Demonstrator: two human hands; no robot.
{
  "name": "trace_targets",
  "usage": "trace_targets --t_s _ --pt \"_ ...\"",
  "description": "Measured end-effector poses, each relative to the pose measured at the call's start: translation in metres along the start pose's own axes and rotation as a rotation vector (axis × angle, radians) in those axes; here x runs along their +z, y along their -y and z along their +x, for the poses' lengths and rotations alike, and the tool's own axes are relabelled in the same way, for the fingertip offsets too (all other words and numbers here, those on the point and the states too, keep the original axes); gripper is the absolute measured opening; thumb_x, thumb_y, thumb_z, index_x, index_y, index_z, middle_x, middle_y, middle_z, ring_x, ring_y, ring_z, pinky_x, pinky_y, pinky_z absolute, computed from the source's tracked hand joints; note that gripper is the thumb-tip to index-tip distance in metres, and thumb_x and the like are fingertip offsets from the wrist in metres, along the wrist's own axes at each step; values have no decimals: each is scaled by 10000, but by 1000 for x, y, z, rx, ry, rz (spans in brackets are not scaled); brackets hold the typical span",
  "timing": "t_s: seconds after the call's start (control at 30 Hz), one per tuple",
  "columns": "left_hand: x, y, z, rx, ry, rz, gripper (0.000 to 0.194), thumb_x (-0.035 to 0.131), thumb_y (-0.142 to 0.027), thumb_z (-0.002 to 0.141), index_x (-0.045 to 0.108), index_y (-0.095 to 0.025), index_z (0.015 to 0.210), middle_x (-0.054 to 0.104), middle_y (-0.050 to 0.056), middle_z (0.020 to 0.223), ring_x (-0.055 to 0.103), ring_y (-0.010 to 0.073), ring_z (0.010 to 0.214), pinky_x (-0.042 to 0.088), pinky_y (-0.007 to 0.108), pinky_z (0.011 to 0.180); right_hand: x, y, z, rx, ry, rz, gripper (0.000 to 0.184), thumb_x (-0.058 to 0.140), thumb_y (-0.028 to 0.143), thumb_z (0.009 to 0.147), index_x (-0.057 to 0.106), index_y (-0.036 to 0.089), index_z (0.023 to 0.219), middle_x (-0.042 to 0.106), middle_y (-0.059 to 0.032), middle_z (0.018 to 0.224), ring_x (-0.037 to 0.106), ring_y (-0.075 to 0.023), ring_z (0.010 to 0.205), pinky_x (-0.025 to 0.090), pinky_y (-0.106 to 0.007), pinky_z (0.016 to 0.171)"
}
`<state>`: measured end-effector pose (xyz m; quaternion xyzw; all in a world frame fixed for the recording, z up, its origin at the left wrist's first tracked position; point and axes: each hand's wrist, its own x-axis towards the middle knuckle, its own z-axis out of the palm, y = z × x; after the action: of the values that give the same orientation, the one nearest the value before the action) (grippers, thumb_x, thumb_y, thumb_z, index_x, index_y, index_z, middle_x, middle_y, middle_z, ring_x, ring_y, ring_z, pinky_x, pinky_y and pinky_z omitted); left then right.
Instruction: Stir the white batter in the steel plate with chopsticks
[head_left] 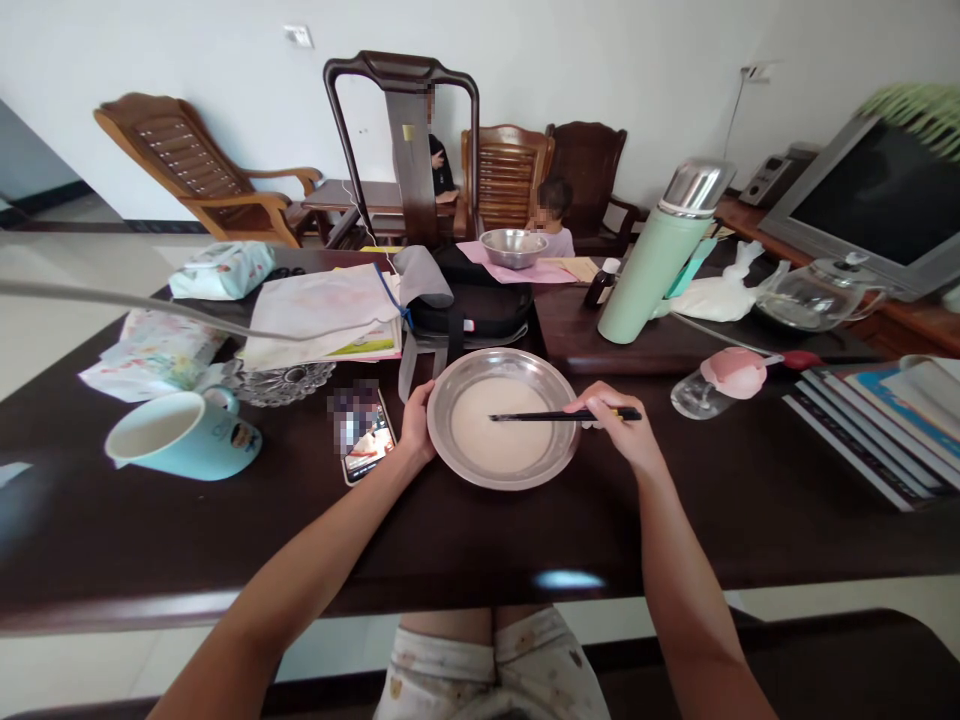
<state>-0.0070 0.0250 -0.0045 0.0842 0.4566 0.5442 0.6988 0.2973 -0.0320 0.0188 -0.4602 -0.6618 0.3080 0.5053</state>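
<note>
Dark wooden table (465, 550), glossy top; wooden chairs (514, 165) behind its far edge, against a pale wall (600, 60). Metal bowl (504, 483) midway along the near edge, set back from it, holding a whitish liquid (502, 430). My left hand (418, 420) grips the bowl's left rim, thumb on the outer lip; remaining fingers mostly hidden. My right hand (613, 418) is closed on dark chopsticks (536, 416), held nearly level across the bowl's right rim, tips at the liquid near its centre. Phone (371, 450) lies just beside my left hand, screen lit. Pale blue mug (187, 437) toward the table's left edge. Green thermos (649, 270) toward the far right corner; stacked books (862, 430) at the right edge.
</note>
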Motion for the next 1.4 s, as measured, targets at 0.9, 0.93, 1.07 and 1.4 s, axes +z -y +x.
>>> trace_targets --t_s 0.9,0.93,1.07,1.4 --pt "3 -2 -4 -30 -33 -29 100 693 -278 840 732 -197 796 794 75 723 829 364 860 690 459 804 -3 0 -4 19 -32 112 482 691 659 1018 870 255 828 817 -54 760 776 -224 724 636 -357 720" --pt "4 -2 -5 -32 -36 -32 112 682 -279 849 726 -197 787 787 74 713 829 359 857 689 454 808 -3 0 -4 22 -9 126 487 686 661 1020 867 252 828 813 -52 749 777 -223 716 639 -355 718" --pt "5 -3 -7 -18 -52 -37 111 692 -274 837 702 -196 758 771 65 690 828 348 838 684 437 816 1 2 -2 -39 110 28 485 680 663 1024 894 257 867 841 -73 831 794 -239 825 636 -369 786" --pt "7 -3 -7 -34 -51 -31 108 669 -272 862 726 -204 801 764 54 667 822 335 817 683 428 790 -1 2 -3 -10 101 63 479 678 657 1029 892 265 858 835 -64 813 802 -233 809 640 -360 781"
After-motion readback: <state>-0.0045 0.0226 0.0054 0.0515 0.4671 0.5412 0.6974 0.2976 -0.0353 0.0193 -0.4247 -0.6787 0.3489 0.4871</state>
